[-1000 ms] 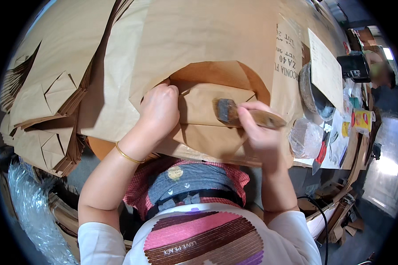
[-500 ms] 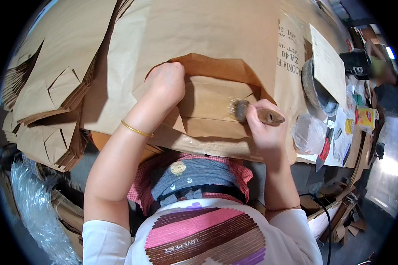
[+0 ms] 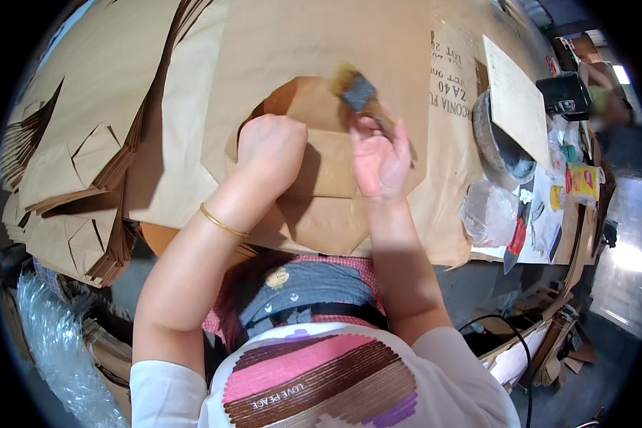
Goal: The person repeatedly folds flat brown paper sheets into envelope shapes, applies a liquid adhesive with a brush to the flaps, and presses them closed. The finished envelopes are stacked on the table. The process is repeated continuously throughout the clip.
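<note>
Brown paper bag [image 3: 324,214], brush [image 3: 360,93] near its far edge; hands [image 3: 271,146] apart

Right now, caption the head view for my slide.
Right hand holding a brush over a brown paper bag, left hand at the bag's open end.

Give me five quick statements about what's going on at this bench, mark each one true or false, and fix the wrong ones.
1. The right hand holds a brush. True.
2. The brush's bristles point toward the person. False: they point away.
3. A gold bangle circles the left forearm. True.
4. A red-handled knife lies right of the open paper bag. True.
5. The knife is in the left hand. False: it lies on the bench.
</note>
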Demonstrator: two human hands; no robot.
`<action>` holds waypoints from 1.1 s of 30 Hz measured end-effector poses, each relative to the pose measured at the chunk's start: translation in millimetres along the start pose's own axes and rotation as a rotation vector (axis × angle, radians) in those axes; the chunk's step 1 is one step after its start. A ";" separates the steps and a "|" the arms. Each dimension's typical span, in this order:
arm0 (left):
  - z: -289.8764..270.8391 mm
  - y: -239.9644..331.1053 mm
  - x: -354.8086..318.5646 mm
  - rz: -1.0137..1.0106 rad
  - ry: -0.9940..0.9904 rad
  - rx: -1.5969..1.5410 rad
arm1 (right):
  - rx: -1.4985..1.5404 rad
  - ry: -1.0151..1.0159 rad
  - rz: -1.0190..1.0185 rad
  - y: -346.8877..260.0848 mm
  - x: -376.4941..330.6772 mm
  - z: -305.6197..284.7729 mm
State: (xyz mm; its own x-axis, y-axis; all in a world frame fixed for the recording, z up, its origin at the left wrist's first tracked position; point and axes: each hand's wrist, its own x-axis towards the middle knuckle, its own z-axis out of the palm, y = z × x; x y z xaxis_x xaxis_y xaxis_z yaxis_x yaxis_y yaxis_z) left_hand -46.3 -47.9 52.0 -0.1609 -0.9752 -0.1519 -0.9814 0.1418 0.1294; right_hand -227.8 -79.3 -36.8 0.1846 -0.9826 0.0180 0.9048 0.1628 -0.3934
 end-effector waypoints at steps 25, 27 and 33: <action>49.5 -62.1 -56.8 0.387 0.140 -0.079 | -0.371 0.109 0.336 -9.9 -28.1 19.3; 52.3 -64.8 -43.5 0.398 0.169 -0.070 | -0.604 -0.093 0.523 -46.0 -63.9 6.7; 53.2 -68.6 -43.8 0.385 0.199 0.028 | -2.038 -0.889 -0.306 -104.5 -99.2 81.8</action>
State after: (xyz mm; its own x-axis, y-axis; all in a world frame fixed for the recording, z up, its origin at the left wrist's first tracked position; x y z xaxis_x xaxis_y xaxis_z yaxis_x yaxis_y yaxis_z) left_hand 22.4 -5.9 -2.3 -0.4956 -0.8634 0.0943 -0.8564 0.5039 0.1126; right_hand -309.2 8.5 77.7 0.7597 -0.5797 0.2945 -0.4454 -0.7939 -0.4139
